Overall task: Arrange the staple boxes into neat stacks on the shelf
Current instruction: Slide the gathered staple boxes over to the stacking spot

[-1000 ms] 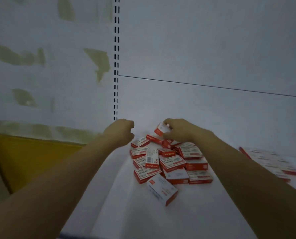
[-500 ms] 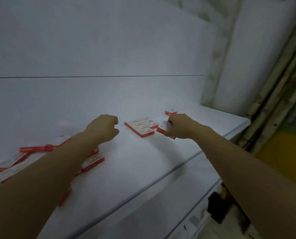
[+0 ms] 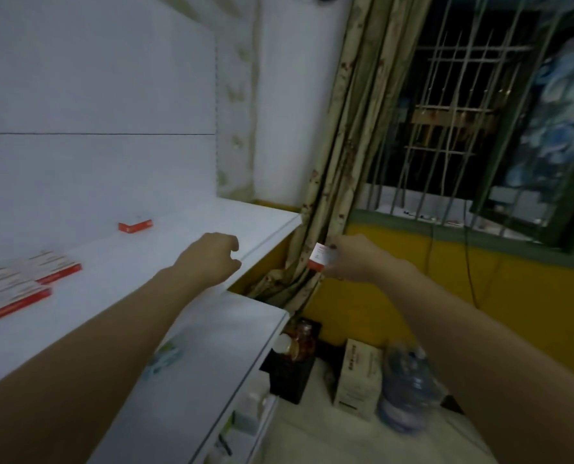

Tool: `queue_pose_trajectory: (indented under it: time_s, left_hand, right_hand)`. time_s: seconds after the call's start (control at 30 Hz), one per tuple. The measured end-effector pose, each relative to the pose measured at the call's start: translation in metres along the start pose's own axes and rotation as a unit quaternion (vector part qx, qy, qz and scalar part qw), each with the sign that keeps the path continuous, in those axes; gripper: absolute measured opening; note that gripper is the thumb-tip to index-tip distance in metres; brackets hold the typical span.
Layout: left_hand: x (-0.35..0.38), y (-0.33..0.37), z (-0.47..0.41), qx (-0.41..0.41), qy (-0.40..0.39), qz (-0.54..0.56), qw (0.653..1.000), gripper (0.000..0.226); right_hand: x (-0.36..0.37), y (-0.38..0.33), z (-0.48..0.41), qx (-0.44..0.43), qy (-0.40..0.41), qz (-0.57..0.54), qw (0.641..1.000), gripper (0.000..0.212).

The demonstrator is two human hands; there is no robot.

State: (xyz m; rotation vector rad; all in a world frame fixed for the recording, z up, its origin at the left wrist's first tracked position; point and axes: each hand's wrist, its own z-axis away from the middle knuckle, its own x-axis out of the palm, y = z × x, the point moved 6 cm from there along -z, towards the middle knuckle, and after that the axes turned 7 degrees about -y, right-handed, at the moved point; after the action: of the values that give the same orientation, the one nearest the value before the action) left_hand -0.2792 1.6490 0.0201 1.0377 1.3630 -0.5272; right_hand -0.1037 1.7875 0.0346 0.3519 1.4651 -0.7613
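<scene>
My right hand [image 3: 352,259] pinches a small red and white staple box [image 3: 320,257] in the air, past the right end of the white shelf [image 3: 185,249]. Over the shelf's front edge hovers my left hand [image 3: 212,257], fingers curled and holding nothing. One staple box [image 3: 135,226] lies alone near the back of the shelf. A flat group of staple boxes [image 3: 21,279] lies at the far left, blurred.
A lower white shelf [image 3: 212,356] juts out beneath. A patterned curtain [image 3: 332,162] hangs beside the shelf end, next to a barred window [image 3: 453,105]. On the floor stand a carton [image 3: 356,376], a water bottle [image 3: 406,390] and a dark crate [image 3: 292,363].
The view has swung right, away from the loose pile. My right hand has carried its staple box beyond the shelf's right end. My left hand stays curled above the shelf.
</scene>
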Motion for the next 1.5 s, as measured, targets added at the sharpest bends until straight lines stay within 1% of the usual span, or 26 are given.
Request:
queue_pose_trajectory:
  time_s: [0.07, 0.1, 0.13, 0.23, 0.33, 0.4, 0.57, 0.7, 0.77, 0.83, 0.9, 0.93, 1.0, 1.1, 1.23, 1.37, 1.5]
  left_hand:
    - [0.015, 0.021, -0.023, 0.005, -0.010, 0.002, 1.000, 0.040]
    - [0.022, 0.030, -0.034, 0.007, -0.015, 0.005, 1.000, 0.041]
    - [0.027, 0.038, -0.045, 0.010, -0.018, 0.008, 1.000, 0.041]
    - [0.039, 0.062, -0.078, 0.026, -0.027, 0.008, 0.999, 0.034]
    - [0.050, 0.080, -0.114, 0.031, -0.037, 0.005, 0.999, 0.027]
    - [0.058, 0.087, -0.141, 0.033, -0.042, 0.002, 0.999, 0.023]
    - [0.078, 0.096, -0.213, 0.048, -0.048, -0.006, 0.998, 0.029]
    - [0.084, 0.095, -0.278, 0.066, -0.033, -0.006, 0.997, 0.019]
    - [0.082, 0.091, -0.311, 0.071, -0.030, -0.001, 0.997, 0.026]
    - [0.080, 0.084, -0.342, 0.072, -0.035, -0.002, 0.997, 0.022]
    - [0.075, 0.076, -0.372, 0.068, -0.028, -0.008, 0.997, 0.007]
    - [0.071, 0.072, -0.384, 0.064, -0.020, -0.007, 0.998, 0.004]
    - [0.068, 0.065, -0.404, 0.051, -0.010, -0.007, 0.999, 0.020]
    - [0.066, 0.048, -0.428, 0.020, -0.012, -0.004, 1.000, 0.009]
    - [0.059, 0.014, -0.447, -0.034, -0.006, -0.010, 0.999, 0.025]
    - [0.046, -0.034, -0.445, -0.107, 0.017, -0.034, 0.994, 0.031]
    - [0.024, -0.090, -0.425, -0.207, 0.039, -0.041, 0.977, 0.036]
  right_hand:
    - [-0.006, 0.033, -0.007, 0.019, 0.000, 0.016, 1.000, 0.033]
    - [-0.009, 0.047, -0.010, 0.028, 0.001, 0.021, 0.999, 0.027]
    - [-0.012, 0.060, -0.013, 0.033, 0.001, 0.020, 0.999, 0.025]
    - [-0.016, 0.092, -0.028, 0.039, -0.012, 0.023, 0.999, 0.035]
    - [-0.017, 0.122, -0.053, 0.054, -0.019, 0.032, 0.998, 0.038]
    - [-0.018, 0.140, -0.075, 0.062, -0.018, 0.010, 0.998, 0.039]
    - [-0.017, 0.172, -0.138, 0.076, -0.014, -0.003, 0.997, 0.044]
    - [-0.028, 0.190, -0.199, 0.075, -0.015, -0.004, 0.997, 0.044]
    - [-0.040, 0.193, -0.231, 0.070, -0.011, 0.009, 0.997, 0.045]
    - [-0.054, 0.192, -0.262, 0.064, -0.004, 0.020, 0.998, 0.043]
    - [-0.065, 0.190, -0.293, 0.056, 0.002, 0.023, 0.998, 0.039]
    - [-0.069, 0.189, -0.308, 0.051, 0.003, 0.032, 0.998, 0.036]
    - [-0.075, 0.184, -0.336, 0.034, 0.006, 0.046, 0.998, 0.036]
    - [-0.079, 0.171, -0.379, -0.003, 0.006, 0.052, 0.999, 0.040]
    - [-0.078, 0.143, -0.437, -0.054, 0.004, 0.054, 0.997, 0.045]
    - [-0.071, 0.096, -0.491, -0.126, -0.005, 0.046, 0.991, 0.052]
    - [-0.066, 0.026, -0.530, -0.232, -0.021, 0.050, 0.971, 0.050]
